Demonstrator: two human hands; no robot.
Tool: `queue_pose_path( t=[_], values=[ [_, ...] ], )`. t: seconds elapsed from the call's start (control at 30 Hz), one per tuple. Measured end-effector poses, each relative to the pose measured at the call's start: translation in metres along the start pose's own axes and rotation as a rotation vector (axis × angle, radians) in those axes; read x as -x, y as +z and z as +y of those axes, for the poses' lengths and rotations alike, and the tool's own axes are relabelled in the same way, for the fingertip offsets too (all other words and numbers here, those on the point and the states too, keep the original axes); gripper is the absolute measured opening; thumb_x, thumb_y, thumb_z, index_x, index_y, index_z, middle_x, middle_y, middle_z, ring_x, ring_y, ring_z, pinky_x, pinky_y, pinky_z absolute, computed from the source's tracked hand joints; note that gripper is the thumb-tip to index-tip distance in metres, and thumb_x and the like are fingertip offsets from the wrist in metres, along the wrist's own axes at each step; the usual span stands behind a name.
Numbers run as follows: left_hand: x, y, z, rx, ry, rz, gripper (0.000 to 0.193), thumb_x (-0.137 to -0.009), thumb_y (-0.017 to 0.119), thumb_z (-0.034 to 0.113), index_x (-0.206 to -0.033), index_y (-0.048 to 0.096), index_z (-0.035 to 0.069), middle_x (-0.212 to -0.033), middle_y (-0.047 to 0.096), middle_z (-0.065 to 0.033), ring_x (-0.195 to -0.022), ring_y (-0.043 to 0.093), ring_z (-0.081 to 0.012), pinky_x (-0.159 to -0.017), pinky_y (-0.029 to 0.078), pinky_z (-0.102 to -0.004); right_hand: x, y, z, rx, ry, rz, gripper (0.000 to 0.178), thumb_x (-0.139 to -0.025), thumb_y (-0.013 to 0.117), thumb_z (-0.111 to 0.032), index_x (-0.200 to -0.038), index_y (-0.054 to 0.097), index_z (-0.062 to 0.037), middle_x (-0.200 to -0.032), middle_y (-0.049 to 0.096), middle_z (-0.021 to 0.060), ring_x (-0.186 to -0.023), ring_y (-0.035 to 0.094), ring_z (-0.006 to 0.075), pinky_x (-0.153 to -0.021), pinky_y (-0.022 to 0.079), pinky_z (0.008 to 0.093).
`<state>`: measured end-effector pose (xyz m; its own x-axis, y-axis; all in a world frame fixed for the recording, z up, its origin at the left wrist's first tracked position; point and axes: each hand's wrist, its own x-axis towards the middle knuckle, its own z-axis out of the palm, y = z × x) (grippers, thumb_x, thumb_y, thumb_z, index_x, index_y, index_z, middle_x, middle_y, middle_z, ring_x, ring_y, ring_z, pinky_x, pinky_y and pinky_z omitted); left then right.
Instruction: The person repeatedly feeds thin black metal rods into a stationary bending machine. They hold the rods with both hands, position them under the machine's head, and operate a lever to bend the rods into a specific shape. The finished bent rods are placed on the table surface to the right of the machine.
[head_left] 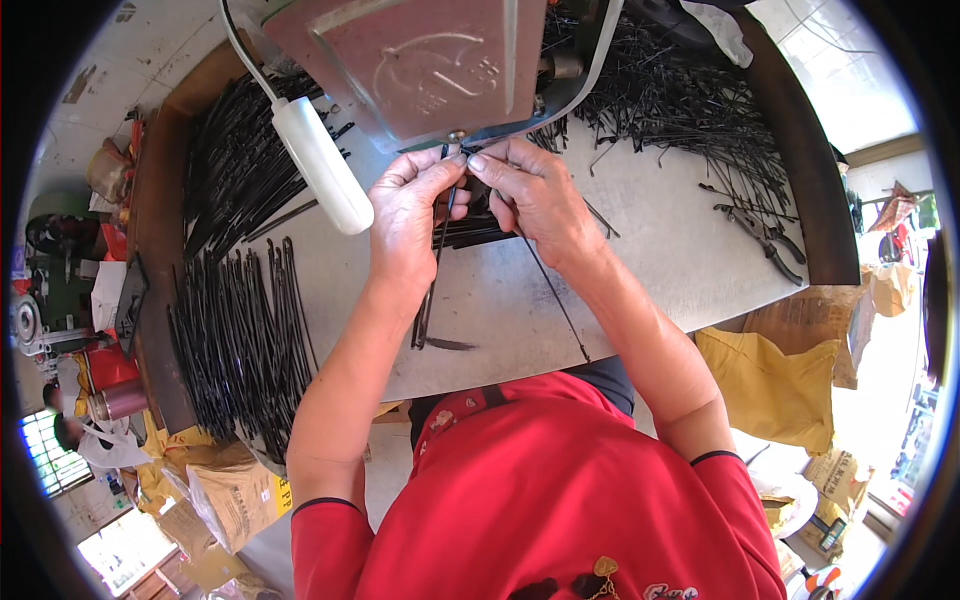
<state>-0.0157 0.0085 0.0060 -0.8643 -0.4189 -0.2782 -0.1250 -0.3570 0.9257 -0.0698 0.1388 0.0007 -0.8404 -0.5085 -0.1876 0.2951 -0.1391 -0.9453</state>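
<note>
Both of my hands meet right under the front of a pinkish-brown machine housing (420, 70), fingertips almost touching. In a pinch, my left hand (405, 215) grips thin black rods (428, 300), whose lower ends hang toward the table's near edge. Between the thumb and fingers of my right hand (545, 205) is another thin black rod (553, 285), slanting down to the right. The rods' upper ends come together at my fingertips, but how they join is hidden. Several more black rods (475, 232) lie on the table behind my hands.
A white tube-shaped lamp (322, 165) hangs close to my left hand. Bundled rods (240, 330) cover the table's left side, and a tangled heap (670, 100) fills the back right. Dark-handled pliers (762, 238) lie at right on the grey metal tabletop (650, 250), inside a raised brown rim (815, 190).
</note>
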Motion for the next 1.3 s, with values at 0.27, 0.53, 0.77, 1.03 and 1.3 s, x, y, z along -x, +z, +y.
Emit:
queue_pose_path(
  t=[0.27, 0.53, 0.77, 1.03, 1.3],
  values=[
    [0.010, -0.005, -0.014, 0.023, 0.010, -0.027, 0.017, -0.084, 0.068, 0.012, -0.091, 0.054, 0.004, -0.079, 0.064, -0.0056, -0.065, 0.058, -0.0107, -0.060, 0.047, -0.0236, 0.009, -0.012, -0.008, 0.410, 0.019, -0.066, 0.027, -0.093, 0.056, -0.023, -0.092, 0.061, 0.0035, -0.056, 0.056, 0.0048, -0.045, 0.051, 0.0097, -0.044, 0.039, 0.0253],
    [0.017, -0.007, -0.022, 0.017, 0.049, -0.120, 0.024, -0.084, 0.070, 0.016, -0.090, 0.050, 0.005, -0.074, 0.063, -0.0052, -0.061, 0.060, -0.0119, -0.058, 0.047, -0.0230, 0.032, -0.011, -0.006, 0.090, 0.064, -0.045, 0.023, -0.094, 0.055, -0.019, -0.103, 0.061, 0.0013, -0.071, 0.059, 0.0021, -0.050, 0.046, 0.0067, -0.045, 0.035, 0.0220],
    [0.018, 0.002, -0.019, 0.117, 0.065, -0.124, 0.023, -0.084, 0.071, 0.011, -0.090, 0.049, 0.006, -0.073, 0.062, -0.0062, -0.060, 0.060, -0.0120, -0.054, 0.048, -0.0232, 0.034, -0.011, -0.008, 0.117, 0.060, -0.070, 0.021, -0.094, 0.055, -0.018, -0.102, 0.062, 0.0010, -0.070, 0.058, 0.0020, -0.049, 0.046, 0.0065, -0.044, 0.035, 0.0222],
    [0.019, 0.011, -0.014, 0.101, 0.147, -0.057, 0.022, -0.084, 0.070, 0.010, -0.088, 0.048, 0.005, -0.072, 0.060, -0.0054, -0.059, 0.060, -0.0126, -0.055, 0.049, -0.0237, 0.024, -0.015, -0.018, 0.157, 0.038, -0.098, 0.019, -0.093, 0.055, -0.015, -0.099, 0.063, 0.0020, -0.070, 0.057, 0.0021, -0.049, 0.045, 0.0068, -0.043, 0.034, 0.0225],
    [0.008, 0.015, -0.018, 0.194, 0.127, -0.016, 0.023, -0.083, 0.070, 0.007, -0.088, 0.047, 0.005, -0.076, 0.059, -0.0045, -0.061, 0.059, -0.0128, -0.057, 0.050, -0.0258, 0.010, -0.013, -0.005, -0.002, 0.079, -0.092, 0.021, -0.093, 0.053, -0.016, -0.102, 0.062, 0.0011, -0.069, 0.056, 0.0011, -0.048, 0.044, 0.0054, -0.040, 0.029, 0.0208]
  ],
)
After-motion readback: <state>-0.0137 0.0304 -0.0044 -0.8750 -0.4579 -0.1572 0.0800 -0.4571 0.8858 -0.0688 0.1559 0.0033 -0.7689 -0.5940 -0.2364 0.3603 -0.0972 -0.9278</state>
